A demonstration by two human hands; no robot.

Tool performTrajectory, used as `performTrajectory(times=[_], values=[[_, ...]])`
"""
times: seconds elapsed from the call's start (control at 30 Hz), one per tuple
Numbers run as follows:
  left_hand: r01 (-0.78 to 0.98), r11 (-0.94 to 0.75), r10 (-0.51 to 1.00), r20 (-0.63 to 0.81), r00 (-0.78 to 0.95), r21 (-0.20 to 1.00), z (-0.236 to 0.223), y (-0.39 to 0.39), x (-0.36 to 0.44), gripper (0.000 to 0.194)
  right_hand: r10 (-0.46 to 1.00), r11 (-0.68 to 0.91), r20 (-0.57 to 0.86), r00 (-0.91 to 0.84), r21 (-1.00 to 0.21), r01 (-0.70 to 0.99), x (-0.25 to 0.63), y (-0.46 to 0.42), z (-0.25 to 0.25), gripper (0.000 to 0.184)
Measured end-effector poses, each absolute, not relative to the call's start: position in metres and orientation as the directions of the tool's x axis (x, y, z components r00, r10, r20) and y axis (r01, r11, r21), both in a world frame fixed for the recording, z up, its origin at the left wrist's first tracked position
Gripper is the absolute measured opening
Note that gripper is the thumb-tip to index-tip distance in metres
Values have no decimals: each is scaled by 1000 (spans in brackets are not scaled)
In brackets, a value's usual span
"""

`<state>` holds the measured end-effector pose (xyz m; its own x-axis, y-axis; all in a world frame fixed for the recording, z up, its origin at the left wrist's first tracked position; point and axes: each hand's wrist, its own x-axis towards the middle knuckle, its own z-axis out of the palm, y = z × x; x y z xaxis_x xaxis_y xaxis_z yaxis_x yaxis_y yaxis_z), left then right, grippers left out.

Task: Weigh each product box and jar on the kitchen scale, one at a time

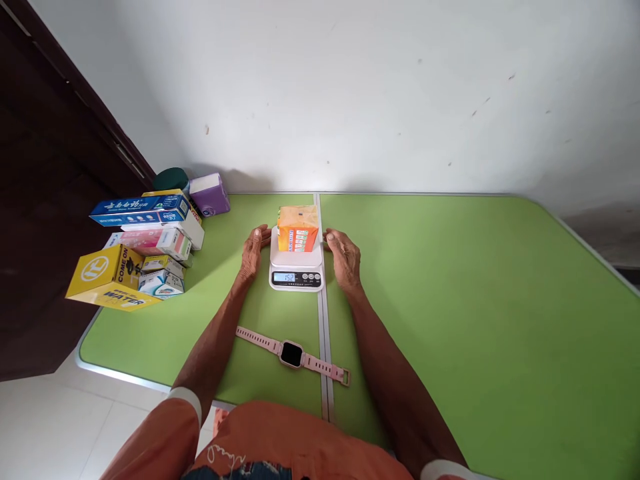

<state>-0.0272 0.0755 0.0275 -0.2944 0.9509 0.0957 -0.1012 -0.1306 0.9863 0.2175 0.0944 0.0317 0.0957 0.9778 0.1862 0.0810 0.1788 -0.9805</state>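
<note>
A white digital kitchen scale [297, 260] sits on the green table, its lit display seeming to read 152. On its platform stands an orange plastic-wrapped pack [298, 230] with printed labels on the front; neither hand touches it. My left hand [254, 255] rests at the scale's left side, fingers stretched out and their tips close to its edge. At the right side is my right hand [343, 259], open, with some fingers partly hidden behind the thumb and palm. Whether either hand touches the scale I cannot tell. A pink-strapped smartwatch [291, 354] lies unbuckled between my forearms.
Several stacked boxes crowd the left, among them a yellow box [103, 277] and a blue toothpaste box [140, 208]. Behind them are a purple tissue pack [209, 195] and a dark green round object [171, 179]. A metal seam [324, 333] crosses the green table [465, 300] against a white wall.
</note>
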Motion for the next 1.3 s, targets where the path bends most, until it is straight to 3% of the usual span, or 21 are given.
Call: performTrajectory(times=[0.33,0.5,0.67,0.8,0.97,1.17,1.3], values=[[-74,-133,962,111,-250,988,37,67,-25,80,982,159,161,96,-987,29,219,92,31,69],[99,-199,937,219,-274,975,37,61,-20,95,988,152,153,14,-987,54,228,90,33,73],[284,-279,925,336,-176,917,38,61,-14,108,958,269,244,-153,-948,169,230,96,55,94],[378,-293,933,349,-88,878,37,66,-8,105,929,324,270,-252,-923,206,220,103,76,108],[420,-303,936,350,-38,856,37,81,-2,96,937,300,223,-267,-907,295,215,112,89,96],[320,-299,947,322,-19,899,40,93,-1,94,956,206,106,-272,-905,372,215,118,103,79],[292,-328,928,364,-80,899,41,91,-15,95,945,245,140,-294,-901,359,195,122,117,75]])
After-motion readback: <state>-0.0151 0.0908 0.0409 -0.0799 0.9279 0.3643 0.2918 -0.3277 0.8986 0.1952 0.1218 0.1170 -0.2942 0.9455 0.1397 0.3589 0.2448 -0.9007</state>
